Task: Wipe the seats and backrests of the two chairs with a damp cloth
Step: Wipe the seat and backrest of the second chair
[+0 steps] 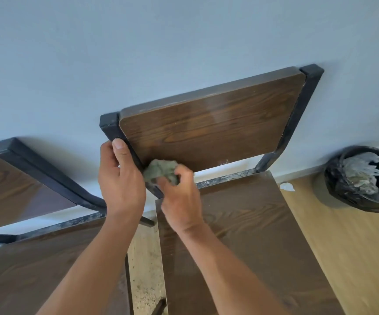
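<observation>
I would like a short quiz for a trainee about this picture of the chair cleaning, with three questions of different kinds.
1. True or false: the right hand presses the cloth on the backrest.
2. What does the left hand grip? A) the bin B) the dark frame of the backrest C) the seat
3. Fill in: the bin stands on the floor to the ___ of the chair.

Key: 1 true; 2 B; 3 right
</observation>
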